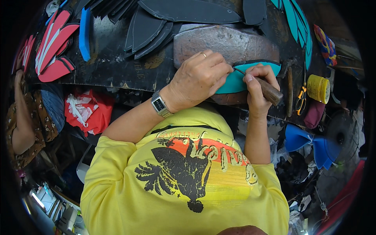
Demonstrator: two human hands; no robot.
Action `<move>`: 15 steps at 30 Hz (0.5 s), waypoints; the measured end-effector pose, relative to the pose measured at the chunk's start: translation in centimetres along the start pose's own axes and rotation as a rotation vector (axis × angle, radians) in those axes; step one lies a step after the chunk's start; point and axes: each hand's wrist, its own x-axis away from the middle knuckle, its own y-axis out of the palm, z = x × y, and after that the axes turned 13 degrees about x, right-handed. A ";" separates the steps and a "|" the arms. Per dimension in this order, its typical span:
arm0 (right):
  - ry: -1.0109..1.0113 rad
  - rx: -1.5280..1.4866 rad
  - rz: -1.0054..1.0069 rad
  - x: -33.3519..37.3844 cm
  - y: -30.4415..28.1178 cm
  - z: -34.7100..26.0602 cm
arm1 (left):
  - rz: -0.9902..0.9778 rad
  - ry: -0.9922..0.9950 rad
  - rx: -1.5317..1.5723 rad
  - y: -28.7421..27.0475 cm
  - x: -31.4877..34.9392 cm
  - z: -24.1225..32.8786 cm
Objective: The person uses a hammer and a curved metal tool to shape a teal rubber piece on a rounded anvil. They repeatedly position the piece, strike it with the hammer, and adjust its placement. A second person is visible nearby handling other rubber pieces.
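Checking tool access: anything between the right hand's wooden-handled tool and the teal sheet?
Nothing visible. The right hand holds the wooden-handled tool with its thin blade already on the teal sheet; the left hand presses the sheet beside it.

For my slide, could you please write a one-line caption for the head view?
Left hand steadies a teal foam piece while right hand works it with a wooden-handled tool.
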 end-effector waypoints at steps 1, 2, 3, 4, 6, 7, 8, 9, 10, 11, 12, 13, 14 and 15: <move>-0.008 0.001 -0.001 0.0 0.0 0.0 | 0.000 -0.001 -0.002 0.0 0.0 0.0; -0.007 0.000 -0.002 0.0 0.0 0.0 | 0.004 -0.002 0.007 0.0 0.0 0.0; -0.006 -0.001 -0.003 0.0 0.0 0.0 | 0.008 -0.003 0.010 0.0 -0.1 0.0; 0.002 -0.001 -0.003 0.0 0.0 0.0 | 0.012 -0.003 0.012 0.1 -0.1 0.0; 0.002 -0.002 -0.002 0.1 0.0 -0.1 | 0.023 0.000 0.020 0.1 -0.1 0.0; 0.005 -0.002 -0.001 0.1 0.0 -0.1 | 0.029 0.001 0.025 0.1 -0.1 0.0; -0.007 0.009 -0.009 0.0 0.0 -0.1 | 0.027 -0.002 0.026 0.1 -0.1 0.0; -0.019 0.021 -0.017 0.0 0.0 -0.2 | 0.025 -0.005 0.028 0.1 -0.1 0.0; -0.021 0.026 -0.016 0.0 0.1 -0.2 | 0.022 -0.008 0.030 0.0 -0.1 0.0; -0.042 0.050 -0.025 -0.1 0.1 -0.3 | 0.021 -0.009 0.026 0.0 -0.2 0.0; -0.055 0.068 -0.026 -0.1 0.2 -0.4 | 0.021 -0.010 0.021 0.0 -0.2 0.0; -0.066 0.086 -0.034 -0.1 0.3 -0.5 | 0.020 -0.011 0.017 0.0 -0.2 0.1; -0.094 0.120 -0.028 -0.2 0.4 -0.7 | 0.016 -0.021 -0.002 0.0 -0.2 0.1; -0.121 0.155 -0.029 -0.1 0.6 -0.9 | 0.013 -0.030 -0.022 -0.1 -0.1 0.2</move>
